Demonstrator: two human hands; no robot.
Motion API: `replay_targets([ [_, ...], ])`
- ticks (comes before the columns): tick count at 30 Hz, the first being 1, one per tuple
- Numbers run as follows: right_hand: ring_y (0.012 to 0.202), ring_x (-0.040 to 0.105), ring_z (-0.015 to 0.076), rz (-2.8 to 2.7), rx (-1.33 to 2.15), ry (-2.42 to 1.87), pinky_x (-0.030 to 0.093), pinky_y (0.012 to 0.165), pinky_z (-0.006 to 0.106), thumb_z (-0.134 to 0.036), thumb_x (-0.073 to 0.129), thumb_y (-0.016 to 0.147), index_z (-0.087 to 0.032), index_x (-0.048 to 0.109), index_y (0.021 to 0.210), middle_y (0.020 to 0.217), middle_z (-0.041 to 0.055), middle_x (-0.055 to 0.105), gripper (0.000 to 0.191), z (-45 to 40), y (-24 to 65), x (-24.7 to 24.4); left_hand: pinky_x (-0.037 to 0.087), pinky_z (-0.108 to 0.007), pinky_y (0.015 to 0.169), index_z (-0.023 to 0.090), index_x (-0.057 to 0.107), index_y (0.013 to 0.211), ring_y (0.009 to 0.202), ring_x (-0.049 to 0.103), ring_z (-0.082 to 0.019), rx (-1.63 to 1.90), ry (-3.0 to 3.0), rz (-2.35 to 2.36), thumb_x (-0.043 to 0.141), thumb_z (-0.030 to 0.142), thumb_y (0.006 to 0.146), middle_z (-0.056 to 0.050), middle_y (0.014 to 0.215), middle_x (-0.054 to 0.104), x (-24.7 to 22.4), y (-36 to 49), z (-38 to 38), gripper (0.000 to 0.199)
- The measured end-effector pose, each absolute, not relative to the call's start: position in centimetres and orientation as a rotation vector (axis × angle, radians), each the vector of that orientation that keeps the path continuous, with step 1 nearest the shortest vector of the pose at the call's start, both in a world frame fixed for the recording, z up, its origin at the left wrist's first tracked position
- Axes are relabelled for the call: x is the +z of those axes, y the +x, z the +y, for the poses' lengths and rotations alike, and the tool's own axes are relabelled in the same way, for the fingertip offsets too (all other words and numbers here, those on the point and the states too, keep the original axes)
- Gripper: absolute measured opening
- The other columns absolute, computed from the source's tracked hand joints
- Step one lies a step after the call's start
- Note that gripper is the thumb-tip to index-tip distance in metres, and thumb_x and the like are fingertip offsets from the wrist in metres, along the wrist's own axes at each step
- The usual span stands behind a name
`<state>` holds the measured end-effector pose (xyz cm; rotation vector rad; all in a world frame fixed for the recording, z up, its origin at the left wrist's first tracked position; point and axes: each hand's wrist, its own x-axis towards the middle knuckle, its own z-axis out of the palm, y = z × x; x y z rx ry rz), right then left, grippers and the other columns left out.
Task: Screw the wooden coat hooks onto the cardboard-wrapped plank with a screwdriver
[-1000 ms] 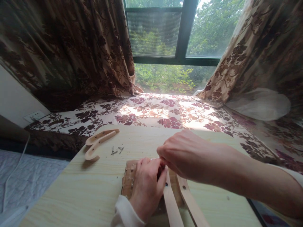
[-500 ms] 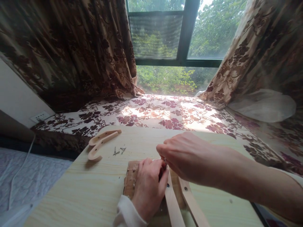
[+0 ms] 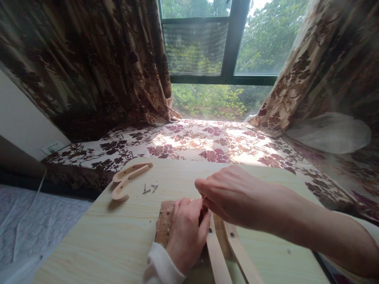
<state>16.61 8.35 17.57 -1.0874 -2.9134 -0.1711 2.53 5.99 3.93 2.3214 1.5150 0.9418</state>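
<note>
Pale wood strips [image 3: 217, 252] cut off below, left hand's [image 3: 188, 232] curled fingers and right's [image 3: 233, 193] closed, grip hidden

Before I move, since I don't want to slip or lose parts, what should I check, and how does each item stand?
1. Left hand resting over the brown block: ok.
2. Right hand close at the left fingers: ok.
3. What the right fingers grip: cannot tell, hidden.
4. Loose screws away from both hands: ok.
5. Curved wooden pieces well in from the edge of the tabletop: not ok, they lie right by it.
6. Dark fasteners in the pale strips fully tight: cannot tell.
</note>
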Motion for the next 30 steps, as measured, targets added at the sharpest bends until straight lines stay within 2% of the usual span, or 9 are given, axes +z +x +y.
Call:
replay_targets([
  [4,0.047,0.03,0.0102,-2.872,-0.025,-1.159,0.015,0.046,0.028,-0.018,0.054,0.082,-0.018,0.056,0.083,0.06,-0.0013,0.057,0.003,8.3,16.6,18.1,0.038,-0.037,0.07,0.02,0.053,0.071,0.074,0.05,-0.022,0.986,2.323,1.54,0.05,0.013,0.083,-0.003,0.072,0.056,3.8,2.6,5.9,0.014],
  [7,0.054,0.039,0.0102,-2.812,0.182,-1.165,0.022,0.049,0.026,-0.023,0.053,0.085,-0.019,0.057,0.089,0.064,-0.0016,0.058,0.007,8.3,16.8,18.4,0.04,-0.037,0.069,0.02,0.056,0.073,0.073,0.051,-0.022,1.024,2.314,1.556,0.049,0.014,0.083,-0.003,0.071,0.056,3.9,2.6,5.8,0.014],
  [10,0.056,0.039,0.0088,-2.737,0.313,-1.113,0.024,0.051,0.025,-0.022,0.052,0.086,-0.019,0.054,0.079,0.064,-0.003,0.056,0.008,8.4,16.9,17.9,0.043,-0.037,0.068,0.02,0.059,0.077,0.073,0.054,-0.022,1.044,2.306,1.556,0.05,0.015,0.083,-0.004,0.073,0.058,4.1,2.6,5.8,0.012],
  [13,0.058,0.041,0.0084,-2.64,0.418,-1.071,0.025,0.053,0.024,-0.025,0.054,0.086,-0.018,0.052,0.076,0.067,-0.0032,0.056,0.012,8.4,17.1,16.7,0.045,-0.038,0.067,0.02,0.06,0.081,0.074,0.056,-0.023,1.052,2.303,1.566,0.05,0.015,0.083,-0.005,0.076,0.06,4.4,2.5,5.7,0.012],
  [19,0.055,0.037,0.0087,-2.472,0.513,-1.131,0.026,0.053,0.025,-0.026,0.05,0.089,-0.019,0.045,0.07,0.061,-0.0048,0.049,0.02,8.6,17.6,14.7,0.047,-0.037,0.066,0.02,0.053,0.069,0.074,0.055,-0.022,0.964,2.276,1.616,0.054,0.022,0.082,-0.005,0.074,0.059,4.6,2.6,5.5,0.014],
  [24,0.055,0.039,0.0092,-2.432,0.523,-1.194,0.025,0.053,0.026,-0.027,0.05,0.088,-0.019,0.046,0.072,0.061,-0.0044,0.05,0.018,9.3,18.1,14.6,0.046,-0.037,0.068,0.021,0.05,0.069,0.077,0.053,-0.022,0.877,2.241,1.627,0.053,0.022,0.082,-0.004,0.075,0.057,5.0,2.8,5.6,0.014],
  [30,0.057,0.04,0.0087,-2.467,0.608,-1.103,0.026,0.052,0.025,-0.022,0.054,0.085,-0.022,0.051,0.08,0.064,-0.0061,0.052,0.005,9.4,18.9,14.7,0.044,-0.032,0.063,0.022,0.052,0.071,0.072,0.053,-0.019,0.953,2.294,1.628,0.053,0.023,0.082,0.0,0.071,0.056,5.2,2.7,5.5,0.012],
])
